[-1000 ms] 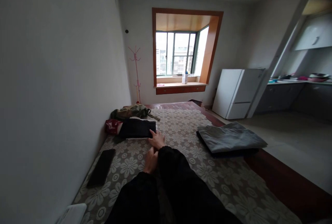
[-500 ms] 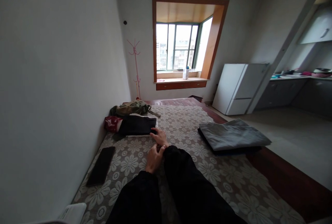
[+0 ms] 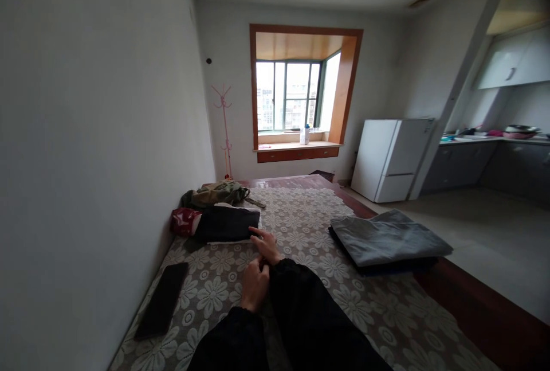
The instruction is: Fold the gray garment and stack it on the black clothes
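My right hand (image 3: 266, 246) reaches forward over the tablecloth (image 3: 296, 207), fingers stretched out and apart. Its index fingertip is at the near right corner of a dark folded cloth (image 3: 227, 225); whether it touches cannot be told. My left hand (image 3: 255, 285) is just behind, at the right wrist, its fingers curled. What those fingers grip, if anything, is hidden. Black sleeves cover both arms. To the left of my hands lies a flat black slab (image 3: 163, 300), like a large phone. A stack of folded grey cloth (image 3: 387, 239) rests on the right.
Behind the dark cloth lie an olive-green bag (image 3: 219, 193) and a red shiny packet (image 3: 185, 222), close to the left wall (image 3: 107, 147). A pink coat stand (image 3: 225, 124) stands near the window (image 3: 296, 96). A white fridge (image 3: 391, 159) is at the back right.
The view has tipped upward, so everything sits lower in it and more ceiling shows. My right index finger is straighter now. Both hands stay close together by the dark cloth.
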### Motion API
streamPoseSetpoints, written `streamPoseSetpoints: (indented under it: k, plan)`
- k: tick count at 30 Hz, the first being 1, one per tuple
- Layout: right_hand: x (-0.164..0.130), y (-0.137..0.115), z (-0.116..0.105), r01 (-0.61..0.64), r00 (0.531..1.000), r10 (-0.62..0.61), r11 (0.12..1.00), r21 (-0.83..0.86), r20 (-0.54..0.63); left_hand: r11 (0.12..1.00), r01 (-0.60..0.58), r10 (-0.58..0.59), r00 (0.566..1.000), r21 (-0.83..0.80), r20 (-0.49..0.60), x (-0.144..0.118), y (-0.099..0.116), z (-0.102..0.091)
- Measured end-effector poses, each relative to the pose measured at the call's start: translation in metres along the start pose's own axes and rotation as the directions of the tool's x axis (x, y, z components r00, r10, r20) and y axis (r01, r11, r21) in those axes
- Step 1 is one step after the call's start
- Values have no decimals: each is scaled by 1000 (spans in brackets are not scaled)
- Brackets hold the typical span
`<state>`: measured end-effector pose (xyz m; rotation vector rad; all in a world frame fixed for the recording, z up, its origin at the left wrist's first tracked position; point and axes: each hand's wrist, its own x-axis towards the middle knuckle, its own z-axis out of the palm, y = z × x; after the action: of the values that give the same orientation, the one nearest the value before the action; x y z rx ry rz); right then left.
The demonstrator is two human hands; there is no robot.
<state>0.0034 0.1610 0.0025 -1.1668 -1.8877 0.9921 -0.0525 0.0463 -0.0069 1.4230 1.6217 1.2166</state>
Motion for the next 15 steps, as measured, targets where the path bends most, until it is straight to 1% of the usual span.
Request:
streamPoseSetpoints:
  k: [1, 2, 3, 4, 5, 6, 7, 8, 9, 10, 11, 12, 13, 14, 15]
  plan:
    - [-3, -4, -1, 40, 999, -39, 993, 113, -13, 995, 1, -5, 999, -103, -43, 3, -3, 0]
    - [-6, -7, -1, 81, 997, -76, 970, 229, -32, 971, 18, -39, 995, -236, -87, 6, -6, -2]
    - [-11, -11, -2, 115, 993, -103, 936, 334, -54, 910, 48, -108, 986, -411, -124, 9, -8, -4]
    - [-16, -14, -4, 136, 990, -114, 898, 418, -77, 803, 79, -197, 971, -591, -137, 12, -9, -8]
    - [-21, -16, -7, 146, 989, -114, 865, 480, -96, 669, 99, -279, 952, -737, -124, 13, -9, -13]
    - [-27, -16, -11, 149, 988, -106, 838, 525, -112, 527, 104, -337, 937, -843, -94, 14, -7, -19]
    - [-34, -15, -16, 146, 988, -93, 818, 556, -123, 397, 98, -368, 928, -913, -60, 13, -4, -25]
    - [-41, -12, -23, 138, 988, -74, 805, 577, -133, 298, 80, -374, 927, -951, -39, 12, 0, -31]
    - [-47, -7, -31, 128, 988, -53, 796, 591, -143, 207, 54, -375, 927, -977, -28, 9, 4, -36]
    - [-54, 0, -40, 116, 988, -30, 789, 604, -151, 144, 27, -383, 923, -989, -30, 7, 8, -41]
    - [-61, 7, -49, 102, 988, -6, 779, 619, -155, 104, 6, -407, 913, -995, -37, 4, 12, -44]
    - [-67, 16, -57, 83, 989, 15, 762, 642, -145, 100, -3, -446, 894, -995, -48, 2, 15, -46]
    - [-72, 25, -65, 55, 993, 30, 740, 670, -113, 136, 5, -491, 869, -991, -63, 0, 18, -46]
    - [-77, 34, -71, 13, 997, 42, 715, 699, -61, 189, 24, -533, 842, -982, -82, -1, 20, -45]
    - [-80, 42, -75, -48, 999, 46, 695, 717, 23, 246, 43, -566, 818, -968, -107, -1, 22, -44]
